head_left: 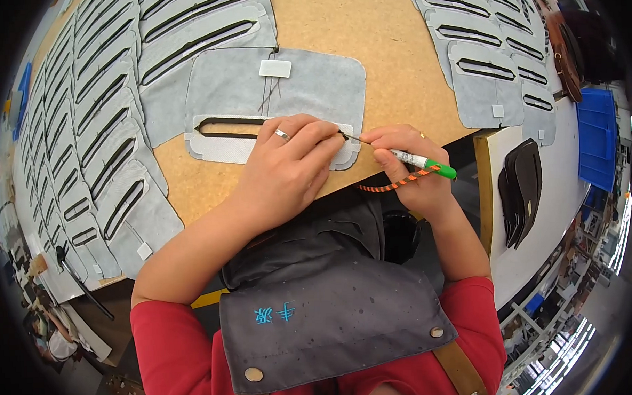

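Two hands at work on one grey panel (325, 72), centre of frame, near the edge of a wooden table (387, 35). Left hand (287, 160) lies across the dark-edged slot (233, 120) in its white strip (220, 149), apparently pinning the piece against shifting; whether its fingertips also pinch anything, cannot tell. Right hand (419, 162), right of centre, closes narrowly around a slim green-ended tool (412, 158), thin tip at the slot's right end; gripping low on the barrel probably gives finer control. Similar panels (166, 105) overlap at upper left and upper right, presumably to save space with slots exposed.
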The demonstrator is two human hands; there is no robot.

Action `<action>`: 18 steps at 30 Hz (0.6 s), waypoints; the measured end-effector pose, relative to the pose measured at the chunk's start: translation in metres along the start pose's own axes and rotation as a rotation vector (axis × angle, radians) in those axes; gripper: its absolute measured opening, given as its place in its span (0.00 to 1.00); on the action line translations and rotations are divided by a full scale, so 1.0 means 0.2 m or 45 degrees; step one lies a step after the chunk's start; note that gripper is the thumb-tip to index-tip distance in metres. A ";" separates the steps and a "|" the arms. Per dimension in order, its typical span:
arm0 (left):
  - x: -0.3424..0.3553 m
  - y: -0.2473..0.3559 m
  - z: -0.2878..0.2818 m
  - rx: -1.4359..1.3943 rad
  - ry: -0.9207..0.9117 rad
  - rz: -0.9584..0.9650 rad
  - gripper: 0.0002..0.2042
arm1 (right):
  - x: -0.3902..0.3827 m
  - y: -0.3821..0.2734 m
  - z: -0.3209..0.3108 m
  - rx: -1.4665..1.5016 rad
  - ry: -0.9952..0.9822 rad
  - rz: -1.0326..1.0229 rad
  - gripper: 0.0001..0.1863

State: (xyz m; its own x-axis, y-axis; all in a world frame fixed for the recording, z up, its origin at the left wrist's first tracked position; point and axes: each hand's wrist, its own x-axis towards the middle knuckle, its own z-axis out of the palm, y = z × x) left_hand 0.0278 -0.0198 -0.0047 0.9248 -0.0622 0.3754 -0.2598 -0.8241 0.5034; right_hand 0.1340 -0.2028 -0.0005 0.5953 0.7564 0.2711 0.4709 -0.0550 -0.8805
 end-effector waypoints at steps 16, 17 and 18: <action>-0.01 0.00 0.00 0.066 -0.096 -0.013 0.19 | 0.02 -0.02 -0.03 -0.383 -0.190 -0.361 0.06; -0.01 0.00 0.00 0.064 -0.097 -0.015 0.19 | 0.01 -0.01 -0.03 -0.382 -0.192 -0.358 0.06; -0.01 0.01 0.00 0.061 -0.105 -0.015 0.19 | 0.01 -0.01 -0.03 -0.362 -0.172 -0.373 0.07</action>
State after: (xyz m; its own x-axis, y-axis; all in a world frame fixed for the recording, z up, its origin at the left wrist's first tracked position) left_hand 0.0262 -0.0206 -0.0044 0.9479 -0.0967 0.3036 -0.2369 -0.8510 0.4687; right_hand 0.1381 -0.2044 0.0039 0.3281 0.8441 0.4240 0.7795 0.0116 -0.6263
